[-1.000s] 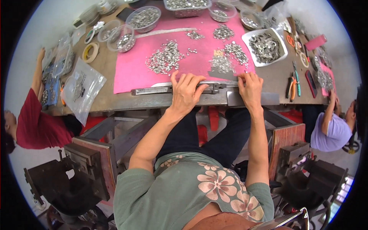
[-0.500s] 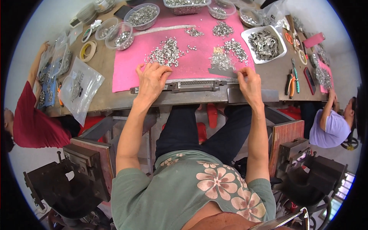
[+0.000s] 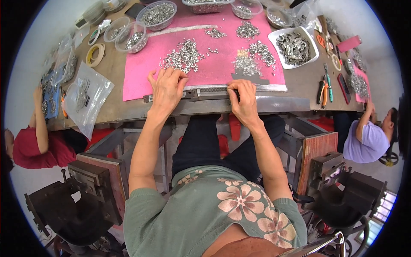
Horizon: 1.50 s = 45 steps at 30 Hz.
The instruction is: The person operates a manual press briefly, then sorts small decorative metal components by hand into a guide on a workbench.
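A slim metal jig (image 3: 209,92) with a row of slots lies along the table's front edge. My left hand (image 3: 167,90) rests across the jig's left end. Its thumb and bent index finger come together over the mat, and whatever they may hold is hidden. On the jig's right end, my right hand (image 3: 243,96) is closed, fingers on the far side and thumb on the near side. A flat grey plate (image 3: 255,80) lies just beyond the right hand, against a pile of thin silvery pins (image 3: 247,66). Past my left hand spreads a heap of small shiny metal pieces (image 3: 184,56).
A pink mat (image 3: 141,81) covers the table's middle. Bowls of metal parts (image 3: 157,16) stand along the back. At right are a white tray (image 3: 314,47), pliers (image 3: 324,92) and a red-edged phone-like object (image 3: 344,88). Tape (image 3: 95,55) and a plastic bag (image 3: 92,103) lie left. People work on both sides.
My right hand has let go of the grey plate and moved left onto the jig's right end. My left hand stays nearly in place. The person at left has lowered an arm.
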### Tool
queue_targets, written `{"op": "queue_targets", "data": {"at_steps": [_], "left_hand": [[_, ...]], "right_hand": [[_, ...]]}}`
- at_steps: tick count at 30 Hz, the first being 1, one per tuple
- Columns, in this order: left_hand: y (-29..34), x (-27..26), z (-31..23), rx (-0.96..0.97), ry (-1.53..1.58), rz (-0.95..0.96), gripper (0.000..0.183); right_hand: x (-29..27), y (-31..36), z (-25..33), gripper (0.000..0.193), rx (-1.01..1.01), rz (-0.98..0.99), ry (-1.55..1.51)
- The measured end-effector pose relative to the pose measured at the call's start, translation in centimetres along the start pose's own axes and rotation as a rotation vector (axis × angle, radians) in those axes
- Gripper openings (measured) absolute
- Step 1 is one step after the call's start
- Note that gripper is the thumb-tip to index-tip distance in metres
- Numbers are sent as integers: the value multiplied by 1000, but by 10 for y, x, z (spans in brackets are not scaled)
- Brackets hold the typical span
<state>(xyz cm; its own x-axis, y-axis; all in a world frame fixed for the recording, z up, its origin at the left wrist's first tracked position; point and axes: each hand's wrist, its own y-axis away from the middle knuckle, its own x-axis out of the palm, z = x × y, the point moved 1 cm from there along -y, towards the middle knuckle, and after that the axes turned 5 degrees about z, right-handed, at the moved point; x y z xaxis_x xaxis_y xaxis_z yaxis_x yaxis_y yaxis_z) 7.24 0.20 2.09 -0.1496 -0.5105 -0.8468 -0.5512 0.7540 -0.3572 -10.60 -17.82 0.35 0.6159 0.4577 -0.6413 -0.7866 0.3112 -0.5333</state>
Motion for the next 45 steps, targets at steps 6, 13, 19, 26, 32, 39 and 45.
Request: {"op": "queue_targets", "data": {"at_steps": [6,13,19,26,32,39,45], "left_hand": [[14,6,-22,36,259,-46,5],[21,20,-33,56,356,-61,8],[22,20,-32,70,337,-56,9],[20,20,-32,93,290,-38,7],[20,18,-31,109,267,-18,11],[22,13,-38,-18,323,41,14],[8,9,-20,-42,76,-44,38]], "right_hand": [[-3,1,0,16,-8,14,10],[-8,1,0,9,52,33,-51],[-4,-1,5,14,90,25,-24],[0,0,0,15,76,0,-7],[0,2,-1,14,58,-16,-15],[0,-2,1,13,42,-4,-21],[20,-50,10,24,-139,133,90]]}}
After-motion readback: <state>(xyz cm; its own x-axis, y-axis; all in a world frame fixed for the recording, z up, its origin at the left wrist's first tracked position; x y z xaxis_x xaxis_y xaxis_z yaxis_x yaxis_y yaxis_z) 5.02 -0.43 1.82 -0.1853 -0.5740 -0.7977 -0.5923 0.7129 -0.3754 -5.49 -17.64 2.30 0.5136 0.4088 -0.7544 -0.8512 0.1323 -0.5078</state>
